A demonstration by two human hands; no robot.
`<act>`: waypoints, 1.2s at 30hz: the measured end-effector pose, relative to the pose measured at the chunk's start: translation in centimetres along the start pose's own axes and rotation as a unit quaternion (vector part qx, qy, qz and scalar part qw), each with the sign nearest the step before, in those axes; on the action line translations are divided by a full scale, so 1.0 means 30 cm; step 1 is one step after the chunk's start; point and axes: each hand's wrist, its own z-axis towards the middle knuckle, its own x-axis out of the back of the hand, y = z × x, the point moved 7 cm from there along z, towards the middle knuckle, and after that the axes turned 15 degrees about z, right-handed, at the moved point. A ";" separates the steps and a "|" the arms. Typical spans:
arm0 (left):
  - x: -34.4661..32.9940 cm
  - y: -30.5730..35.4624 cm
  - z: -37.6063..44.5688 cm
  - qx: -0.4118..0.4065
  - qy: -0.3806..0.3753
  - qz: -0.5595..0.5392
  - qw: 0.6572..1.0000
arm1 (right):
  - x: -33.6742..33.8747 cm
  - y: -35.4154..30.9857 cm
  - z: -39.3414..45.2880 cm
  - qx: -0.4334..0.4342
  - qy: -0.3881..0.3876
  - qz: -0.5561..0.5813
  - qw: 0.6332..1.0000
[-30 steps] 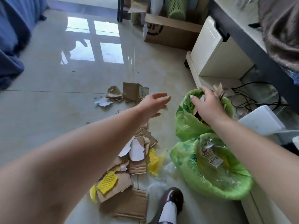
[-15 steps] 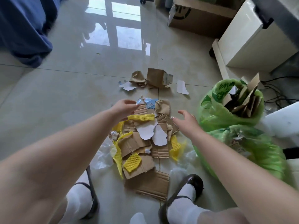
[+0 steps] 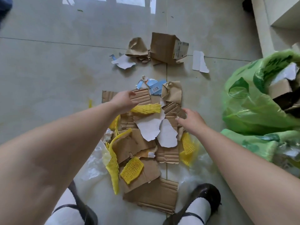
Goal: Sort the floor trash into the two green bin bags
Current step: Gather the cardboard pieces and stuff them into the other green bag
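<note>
A heap of torn cardboard pieces (image 3: 134, 143), white paper scraps (image 3: 148, 129), yellow foam nets (image 3: 131, 170) and clear plastic film (image 3: 92, 166) lies on the tiled floor before my feet. My left hand (image 3: 123, 101) hovers over a corrugated strip (image 3: 142, 97) and a yellow net (image 3: 146, 108), fingers relaxed and holding nothing. My right hand (image 3: 191, 120) reaches down to a brown cardboard piece (image 3: 172, 110), fingertips at its edge. At the right stand two green bin bags: the far bag (image 3: 253, 101) holds cardboard, the near bag (image 3: 263, 145) holds plastic.
Further off lie a small brown box (image 3: 167, 47), crumpled brown paper (image 3: 137, 47) and white scraps (image 3: 199, 61). A blue printed card (image 3: 154, 86) tops the heap. A cream cabinet (image 3: 276, 17) stands at the far right. My shoes (image 3: 204, 197) flank the heap.
My right hand left the far bag and came down to the heap; my left hand dropped toward the corrugated strip. My head tilted down and nearer the trash.
</note>
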 end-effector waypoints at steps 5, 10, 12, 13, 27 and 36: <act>-0.073 0.000 0.121 -0.016 0.016 0.108 0.994 | -0.043 0.063 0.106 -0.029 0.009 -0.039 0.999; -0.109 -0.027 0.189 0.005 0.023 0.122 0.992 | -0.063 0.120 0.136 -0.037 0.041 -0.059 0.997; -0.098 -0.027 0.204 0.017 0.037 0.127 0.991 | -0.056 0.116 0.143 -0.030 0.060 -0.079 0.995; -0.091 -0.025 0.209 0.023 0.043 0.132 0.990 | -0.054 0.116 0.148 -0.032 0.062 -0.083 0.994; -0.046 -0.002 0.172 0.006 0.040 0.090 0.995 | -0.057 0.081 0.123 -0.041 -0.009 0.104 0.994; 0.143 -0.021 0.051 -0.012 0.099 -0.042 0.994 | 0.068 -0.064 -0.032 0.031 0.016 0.105 0.994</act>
